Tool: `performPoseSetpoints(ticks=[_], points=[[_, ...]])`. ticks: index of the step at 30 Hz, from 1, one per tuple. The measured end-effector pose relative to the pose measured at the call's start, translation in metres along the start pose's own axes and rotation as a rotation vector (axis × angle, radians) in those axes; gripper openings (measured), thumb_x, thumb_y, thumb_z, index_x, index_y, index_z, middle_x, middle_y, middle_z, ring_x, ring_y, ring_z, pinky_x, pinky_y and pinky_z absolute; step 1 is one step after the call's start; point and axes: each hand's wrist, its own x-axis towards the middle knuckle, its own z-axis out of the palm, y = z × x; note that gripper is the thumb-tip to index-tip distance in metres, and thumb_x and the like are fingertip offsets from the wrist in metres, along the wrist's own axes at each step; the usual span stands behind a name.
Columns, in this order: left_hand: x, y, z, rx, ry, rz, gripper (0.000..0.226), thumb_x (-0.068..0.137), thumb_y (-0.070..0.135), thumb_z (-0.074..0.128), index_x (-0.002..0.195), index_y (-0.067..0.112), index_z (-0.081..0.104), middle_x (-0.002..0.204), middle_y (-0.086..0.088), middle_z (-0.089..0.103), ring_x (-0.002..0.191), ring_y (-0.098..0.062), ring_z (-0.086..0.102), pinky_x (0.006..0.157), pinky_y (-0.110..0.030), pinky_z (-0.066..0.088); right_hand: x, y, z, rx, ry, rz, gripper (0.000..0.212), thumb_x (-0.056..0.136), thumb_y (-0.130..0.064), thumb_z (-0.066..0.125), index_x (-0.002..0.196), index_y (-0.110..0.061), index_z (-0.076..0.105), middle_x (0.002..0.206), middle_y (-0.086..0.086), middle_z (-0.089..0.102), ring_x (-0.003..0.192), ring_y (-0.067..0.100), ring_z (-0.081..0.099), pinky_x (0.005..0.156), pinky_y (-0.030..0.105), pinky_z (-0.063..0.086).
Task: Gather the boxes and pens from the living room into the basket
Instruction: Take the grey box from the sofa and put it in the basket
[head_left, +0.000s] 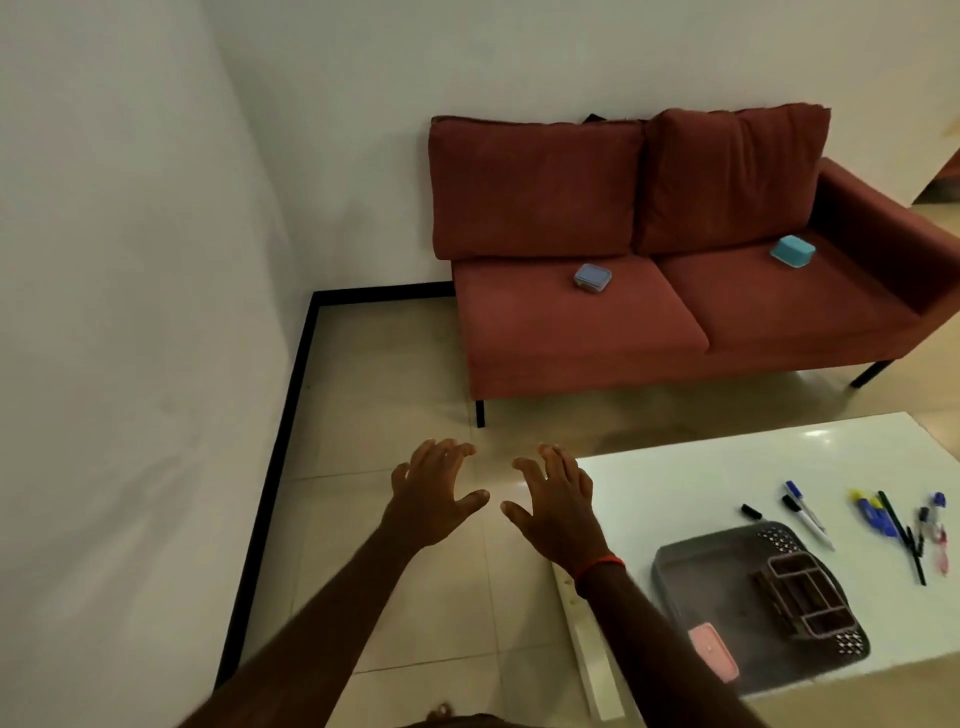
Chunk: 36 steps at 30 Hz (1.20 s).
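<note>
A grey basket (691, 566) sits on the white table at lower right; inside it lie a pink box (714, 650) and a brown compartment organiser (808, 597). Several pens (883, 525) lie scattered on the table beyond the basket. On the red sofa, a lilac-lidded box (592, 276) rests on the left seat and a turquoise box (792, 251) on the right seat. My left hand (434, 493) and my right hand (558, 501) are held out over the floor, fingers spread, holding nothing, well short of the sofa.
The red sofa (571, 338) stands against the far wall on thin black legs. The white table (701, 478) fills the lower right, its corner near my right wrist. A wall runs along the left. Tiled floor (389, 415) lies between me and the sofa.
</note>
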Motion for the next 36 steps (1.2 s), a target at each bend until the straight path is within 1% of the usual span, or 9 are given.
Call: performPoseSetpoints(ticks=[6, 11, 16, 28, 31, 34, 36], points=[[0.006, -0.030, -0.012, -0.028, -0.024, -0.014, 0.071, 0.087, 0.069, 0.055, 0.147, 0.036, 0.036, 0.159, 0.008, 0.034, 0.151, -0.023, 0.023, 0.116, -0.057, 0.031, 0.017, -0.039, 0.007, 0.009, 0.000, -0.016, 0.057, 0.088, -0.052, 0.059, 0.138, -0.027, 0.044, 0.154, 0.008, 0.032, 0.147, 0.028, 0.019, 0.116, 0.046, 0.021], [0.017, -0.035, -0.010, -0.060, -0.019, 0.006, 0.071, 0.086, 0.070, 0.056, 0.146, 0.036, 0.037, 0.156, 0.008, 0.038, 0.149, -0.021, 0.027, 0.114, -0.055, 0.034, 0.027, -0.038, 0.007, -0.021, -0.009, 0.001, 0.058, 0.089, -0.054, 0.057, 0.139, -0.028, 0.043, 0.155, 0.006, 0.031, 0.147, 0.027, 0.018, 0.116, 0.043, 0.021], [0.038, -0.039, -0.015, -0.060, -0.029, 0.025, 0.071, 0.085, 0.069, 0.055, 0.146, 0.037, 0.036, 0.155, 0.010, 0.037, 0.149, -0.021, 0.025, 0.114, -0.055, 0.033, 0.049, -0.031, 0.009, -0.031, -0.036, 0.038, 0.059, 0.090, -0.056, 0.056, 0.140, -0.030, 0.041, 0.155, 0.004, 0.028, 0.147, 0.025, 0.015, 0.116, 0.042, 0.019], [0.157, -0.044, -0.036, 0.021, -0.108, 0.021, 0.071, 0.088, 0.069, 0.054, 0.148, 0.037, 0.033, 0.160, 0.010, 0.031, 0.152, -0.020, 0.020, 0.117, -0.055, 0.030, 0.165, -0.001, 0.012, 0.035, -0.018, 0.072, 0.059, 0.088, -0.056, 0.056, 0.140, -0.031, 0.040, 0.154, 0.004, 0.029, 0.146, 0.024, 0.018, 0.115, 0.042, 0.021], [0.185, -0.040, -0.039, 0.053, -0.121, 0.025, 0.072, 0.088, 0.070, 0.052, 0.150, 0.037, 0.033, 0.160, 0.010, 0.031, 0.152, -0.019, 0.020, 0.117, -0.052, 0.031, 0.194, 0.010, 0.013, 0.042, -0.020, 0.077, 0.060, 0.089, -0.058, 0.054, 0.140, -0.031, 0.039, 0.154, 0.004, 0.029, 0.146, 0.024, 0.017, 0.115, 0.042, 0.021], [0.210, -0.036, -0.039, 0.033, -0.104, 0.014, 0.073, 0.088, 0.071, 0.052, 0.150, 0.036, 0.035, 0.158, 0.011, 0.033, 0.151, -0.017, 0.021, 0.116, -0.050, 0.033, 0.218, 0.020, 0.015, 0.056, -0.025, 0.069, 0.062, 0.089, -0.063, 0.049, 0.141, -0.031, 0.038, 0.154, 0.004, 0.029, 0.146, 0.024, 0.018, 0.116, 0.041, 0.020], [0.225, -0.034, -0.041, 0.040, -0.112, 0.025, 0.074, 0.089, 0.072, 0.049, 0.151, 0.035, 0.033, 0.159, 0.011, 0.032, 0.152, -0.016, 0.020, 0.117, -0.050, 0.032, 0.234, 0.024, 0.015, 0.055, -0.042, 0.066, 0.063, 0.090, -0.064, 0.047, 0.142, -0.031, 0.037, 0.154, 0.004, 0.028, 0.146, 0.024, 0.017, 0.116, 0.041, 0.019]])
